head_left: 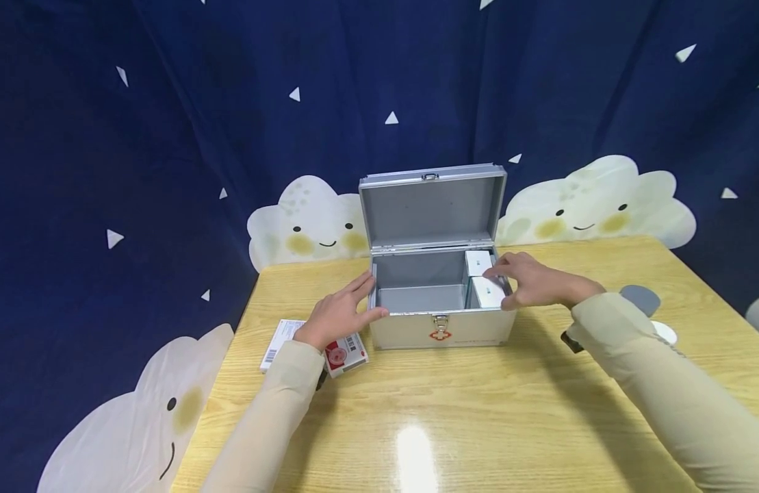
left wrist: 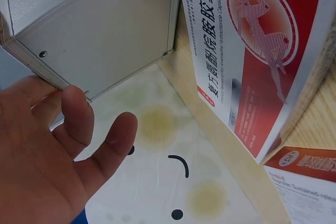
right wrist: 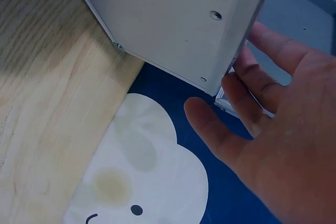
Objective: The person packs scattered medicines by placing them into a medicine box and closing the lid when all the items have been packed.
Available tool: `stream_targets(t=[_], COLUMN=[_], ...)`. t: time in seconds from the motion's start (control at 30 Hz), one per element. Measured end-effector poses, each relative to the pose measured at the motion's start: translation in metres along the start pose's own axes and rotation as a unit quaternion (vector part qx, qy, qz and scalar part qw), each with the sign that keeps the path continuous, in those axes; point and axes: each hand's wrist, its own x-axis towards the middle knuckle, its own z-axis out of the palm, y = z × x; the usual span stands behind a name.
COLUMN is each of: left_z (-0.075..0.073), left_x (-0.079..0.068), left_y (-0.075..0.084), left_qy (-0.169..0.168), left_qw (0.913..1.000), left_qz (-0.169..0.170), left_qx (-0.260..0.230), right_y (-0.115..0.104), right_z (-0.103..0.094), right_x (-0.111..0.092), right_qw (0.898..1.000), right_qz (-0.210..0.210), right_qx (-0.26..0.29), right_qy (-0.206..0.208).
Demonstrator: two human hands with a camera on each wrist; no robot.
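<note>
A silver metal first-aid case [head_left: 410, 332] stands on the table with its lid [head_left: 433, 205] raised. Two white boxes, a rear box [head_left: 478, 263] and a front box [head_left: 490, 293], stand at the right end inside it. My left hand [head_left: 342, 311] rests at the case's left rim, fingers extended and thumb along the front edge. Over the right rim reaches my right hand [head_left: 530, 279], its fingertips at the front white box; in the right wrist view some fingers stay outside the wall. Its exact contact with the box is hidden.
By my left forearm lie a red-and-white capsule box [head_left: 347, 354] and another white medicine box [head_left: 283, 337]. A grey disc [head_left: 640, 299] and a white disc [head_left: 665, 333] are at the right, beside my sleeve. A dark blue curtain [head_left: 330, 55] hangs behind the table [head_left: 478, 418].
</note>
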Motion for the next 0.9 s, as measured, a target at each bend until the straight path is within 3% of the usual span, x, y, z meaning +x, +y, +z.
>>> stream_targets(t=[0.57, 0.73, 0.9], left_z=[-0.004, -0.004, -0.004], left_x=[-0.002, -0.002, -0.002], left_y=[0.003, 0.003, 0.002], left_qy=[-0.002, -0.005, -0.011], left_qw=[1.0000, 1.0000, 0.9999], left_qz=[0.005, 0.004, 0.000], left_qx=[0.005, 0.007, 0.004], right_y=[-0.005, -0.002, 0.001], right_z=[0.006, 0.006, 0.005], right_x=[-0.008, -0.009, -0.011], right_qw=[1.000, 1.000, 0.998], right_qz=[0.010, 0.008, 0.015], right_qx=[-0.021, 0.006, 0.058], right_qy=[0.014, 0.011, -0.018])
